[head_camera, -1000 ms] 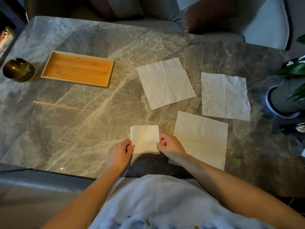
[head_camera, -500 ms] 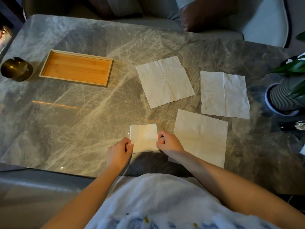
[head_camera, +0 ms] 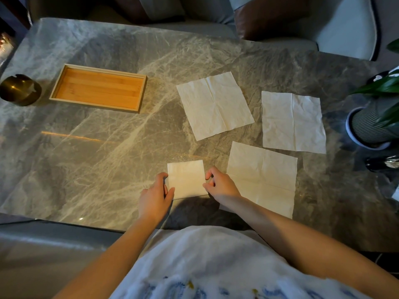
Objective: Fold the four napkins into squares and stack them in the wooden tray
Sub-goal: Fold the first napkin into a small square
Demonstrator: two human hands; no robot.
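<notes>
Head view, only angle there is: the folded napkin sits on the marble surface, well off to the near right of the wooden tray, which has nothing in it. Left hand and right hand flank it, fingers loosely curled against its side edges, more steadying than gripping. Three unfolded napkins lie flat further right of the tray. I'd guess this stuff is feather-light, floppy and prone to springing open, so pinch across the folded corner through all layers, or slide it with a flat palm.
</notes>
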